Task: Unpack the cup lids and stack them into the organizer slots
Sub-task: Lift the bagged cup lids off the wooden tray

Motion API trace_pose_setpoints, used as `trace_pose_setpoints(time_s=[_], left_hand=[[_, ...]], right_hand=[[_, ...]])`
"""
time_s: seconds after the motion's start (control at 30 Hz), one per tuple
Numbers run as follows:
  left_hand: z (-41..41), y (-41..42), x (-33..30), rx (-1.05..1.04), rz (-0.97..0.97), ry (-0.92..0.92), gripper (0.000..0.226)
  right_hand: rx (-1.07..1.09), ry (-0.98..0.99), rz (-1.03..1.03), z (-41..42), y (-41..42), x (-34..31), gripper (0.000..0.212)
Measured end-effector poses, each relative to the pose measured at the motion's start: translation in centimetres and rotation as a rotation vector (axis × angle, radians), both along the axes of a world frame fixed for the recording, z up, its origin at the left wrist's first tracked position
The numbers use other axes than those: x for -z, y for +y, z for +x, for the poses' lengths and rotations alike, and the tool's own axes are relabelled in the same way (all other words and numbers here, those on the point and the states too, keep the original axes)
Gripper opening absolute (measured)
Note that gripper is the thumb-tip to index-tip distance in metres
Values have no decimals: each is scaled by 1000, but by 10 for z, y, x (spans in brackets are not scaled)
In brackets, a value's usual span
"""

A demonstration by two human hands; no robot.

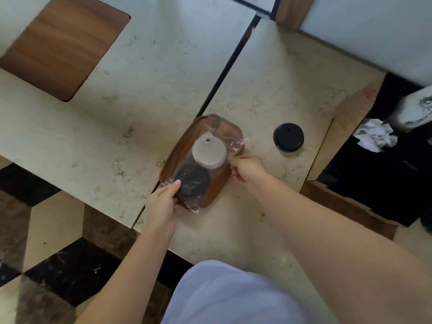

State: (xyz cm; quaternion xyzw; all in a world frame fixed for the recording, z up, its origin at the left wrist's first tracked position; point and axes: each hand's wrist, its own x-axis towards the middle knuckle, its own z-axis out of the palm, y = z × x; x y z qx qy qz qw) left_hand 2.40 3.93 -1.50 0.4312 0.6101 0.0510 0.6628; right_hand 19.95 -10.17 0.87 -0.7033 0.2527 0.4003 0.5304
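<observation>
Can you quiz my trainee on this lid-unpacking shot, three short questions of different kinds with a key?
1. True or false: the black lid on the counter lies inside the plastic bag.
2. What colour is the lid on top inside the bag?
3. The left hand grips: A) the bag's near corner, B) the wooden tray, C) nothing.

Key: 1 false; 2 white; 3 A. The right hand pinches the bag's other edge.
</observation>
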Motion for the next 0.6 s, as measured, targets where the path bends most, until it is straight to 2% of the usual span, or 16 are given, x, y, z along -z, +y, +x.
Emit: trace_pose_setpoints(time_s=[0.03,0.13,0.33,0.43,0.6], left_hand=[[0,-1,0,12,15,1,11],[4,-9,-4,60,67,-16,13],[10,-35,-26,176,136,-122,12],[7,-63,-38,312,103,-206,15],[0,-126,-44,567,21,-266,11]], right_hand=[[-26,-8,5,-2,-7,-2,4],[-82,-57,19,-14,-31,-5,16],[-43,-149,70,-52,-106,-23,22],[45,-178,88,-91,-161,-31,21],[282,-60,135,-161,-243,-30,23]])
